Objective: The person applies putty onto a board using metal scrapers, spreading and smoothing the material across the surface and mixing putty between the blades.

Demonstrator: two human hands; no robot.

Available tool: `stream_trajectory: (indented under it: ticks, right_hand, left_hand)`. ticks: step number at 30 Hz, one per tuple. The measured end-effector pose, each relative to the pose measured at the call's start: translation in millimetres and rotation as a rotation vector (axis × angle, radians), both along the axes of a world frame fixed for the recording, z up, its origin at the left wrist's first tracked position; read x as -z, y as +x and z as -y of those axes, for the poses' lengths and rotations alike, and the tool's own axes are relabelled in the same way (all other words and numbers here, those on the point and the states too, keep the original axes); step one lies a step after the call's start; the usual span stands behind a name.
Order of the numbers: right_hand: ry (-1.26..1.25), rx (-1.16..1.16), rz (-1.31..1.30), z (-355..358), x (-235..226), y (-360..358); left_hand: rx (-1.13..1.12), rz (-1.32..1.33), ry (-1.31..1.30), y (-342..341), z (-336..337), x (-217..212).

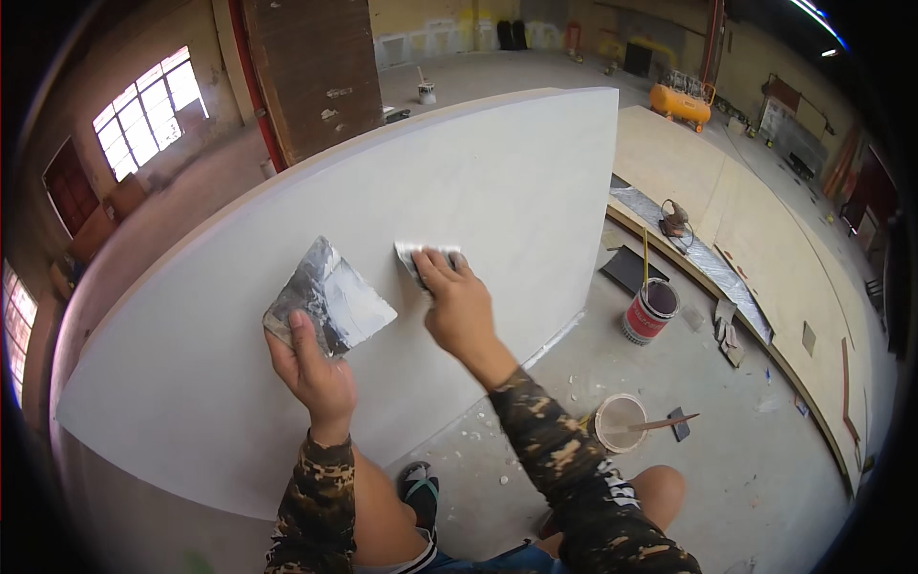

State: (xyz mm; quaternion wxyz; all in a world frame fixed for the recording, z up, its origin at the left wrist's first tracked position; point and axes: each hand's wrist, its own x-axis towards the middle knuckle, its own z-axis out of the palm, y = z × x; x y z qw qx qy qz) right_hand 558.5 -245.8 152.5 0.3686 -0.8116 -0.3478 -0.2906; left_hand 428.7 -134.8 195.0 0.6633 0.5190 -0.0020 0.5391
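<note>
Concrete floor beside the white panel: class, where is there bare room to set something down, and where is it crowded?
Bare concrete floor lies between the big white panel, the red paint can and the round white bucket. It is crowded right of the can, along the plywood sheets, with scraps.

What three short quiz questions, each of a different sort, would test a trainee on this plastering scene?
1. True or false: the right hand presses a small scraper against the white panel.
2. Which does the left hand hold? A) a paint roller B) a flat square plate smeared with filler C) a drill
3. Fill in: the red bucket stands on the ____.

Key: 1 true; 2 B; 3 floor.
</note>
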Motion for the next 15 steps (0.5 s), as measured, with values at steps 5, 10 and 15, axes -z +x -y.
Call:
stream_trajectory:
  ticks: [5,10,15]
  right_hand:
    - [0.31,0.04,0.027,44.5,-41.6,73.2]
    - [0.293,0.114,-0.149,20.8,-82.6,84.4]
    - [0.174,0.023,0.102,-8.2,2.8,19.6]
  left_hand:
    - [0.063,0.026,0.007,2.0,-4.3,7.0]
    - [0.066,0.008,0.041,0.0,-2.8,6.5]
    - [0.112,0.024,0.002,0.2,-2.4,6.3]
